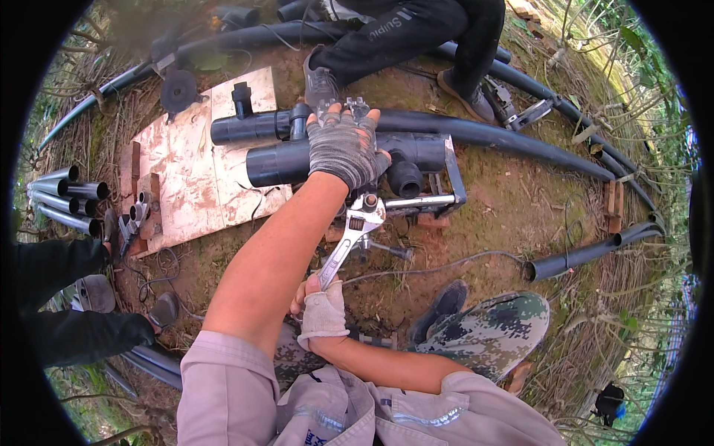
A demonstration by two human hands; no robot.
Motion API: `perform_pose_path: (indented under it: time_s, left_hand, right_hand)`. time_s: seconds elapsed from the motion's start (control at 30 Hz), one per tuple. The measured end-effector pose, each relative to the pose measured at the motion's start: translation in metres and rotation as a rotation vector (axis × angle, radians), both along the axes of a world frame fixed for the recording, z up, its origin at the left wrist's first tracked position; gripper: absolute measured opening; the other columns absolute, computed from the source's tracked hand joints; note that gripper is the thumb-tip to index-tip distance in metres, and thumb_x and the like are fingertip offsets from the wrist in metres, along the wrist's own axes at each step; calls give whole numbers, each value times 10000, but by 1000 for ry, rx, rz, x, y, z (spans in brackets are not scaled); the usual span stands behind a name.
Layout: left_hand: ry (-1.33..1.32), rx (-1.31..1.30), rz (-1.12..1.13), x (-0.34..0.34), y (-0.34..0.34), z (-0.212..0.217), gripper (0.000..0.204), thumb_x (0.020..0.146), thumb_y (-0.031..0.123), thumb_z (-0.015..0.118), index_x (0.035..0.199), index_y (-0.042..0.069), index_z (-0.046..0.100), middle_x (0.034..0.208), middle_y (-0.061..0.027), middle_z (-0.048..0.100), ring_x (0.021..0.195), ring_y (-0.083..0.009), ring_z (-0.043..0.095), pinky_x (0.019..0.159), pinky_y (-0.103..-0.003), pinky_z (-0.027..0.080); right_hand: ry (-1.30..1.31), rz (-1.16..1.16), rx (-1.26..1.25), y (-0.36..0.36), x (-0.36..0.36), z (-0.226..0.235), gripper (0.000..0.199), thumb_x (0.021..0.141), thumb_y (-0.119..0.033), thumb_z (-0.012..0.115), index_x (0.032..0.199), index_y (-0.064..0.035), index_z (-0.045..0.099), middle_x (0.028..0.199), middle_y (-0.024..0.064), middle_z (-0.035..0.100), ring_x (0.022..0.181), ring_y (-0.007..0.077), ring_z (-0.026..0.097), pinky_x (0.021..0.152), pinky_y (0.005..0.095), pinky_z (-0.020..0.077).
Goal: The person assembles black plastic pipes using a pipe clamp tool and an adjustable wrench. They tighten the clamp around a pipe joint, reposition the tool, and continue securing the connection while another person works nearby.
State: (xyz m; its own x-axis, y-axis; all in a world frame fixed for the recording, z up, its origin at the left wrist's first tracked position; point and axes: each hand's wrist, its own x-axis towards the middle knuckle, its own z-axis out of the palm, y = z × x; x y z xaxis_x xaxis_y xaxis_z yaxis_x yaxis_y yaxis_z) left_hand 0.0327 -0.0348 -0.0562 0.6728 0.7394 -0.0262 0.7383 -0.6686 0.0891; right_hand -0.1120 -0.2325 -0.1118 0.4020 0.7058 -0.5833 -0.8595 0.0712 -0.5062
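Note:
My left hand (346, 145), in a grey fingerless glove, lies with fingers spread across the metal pipe clamp (357, 108) and the black pipe fitting (279, 163) below it. My right hand (321, 306), in a pale glove, is closed around the handle of an adjustable wrench (343, 251). The wrench's jaw sits at a bolt end (370, 199) on the clamp frame (428, 201), just below the fitting's short side outlet (405, 180). Behind the fitting, a long black pipe (483, 134) runs to the right. What lies under my left palm is hidden.
A stained board (182, 186) lies left of the fitting. Another person's shoe (321, 82) stands close behind the clamp; a second person's leg (63, 256) is at left. Cut pipes (71, 201), a grinder (134, 219), cables (439, 267) and a pipe piece (573, 256) lie around.

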Motion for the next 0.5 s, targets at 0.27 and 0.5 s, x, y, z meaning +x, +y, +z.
perform_pose_path:
  time_s: [0.27, 0.5]
  left_hand:
    - [-28, 62, -11, 0, 1, -5, 748, 887, 576, 653, 1531, 242, 472, 1480, -147, 556, 1480, -337, 371, 1207, -601, 202]
    - [-55, 92, -48, -4, 2, -9, 694, 889, 554, 658, 1495, 244, 523, 1463, -152, 571, 1473, -336, 384, 1206, -596, 204]
  right_hand:
    - [-10, -8, -66, 17, -5, 4, 145, 1091, -244, 517, 1097, -144, 412, 769, 21, 535, 585, 133, 529, 524, 278, 442]
    - [68, 74, 127, 5, 2, -8, 155, 1088, -226, 518, 1116, -148, 387, 743, 28, 485, 549, 141, 506, 500, 301, 463]
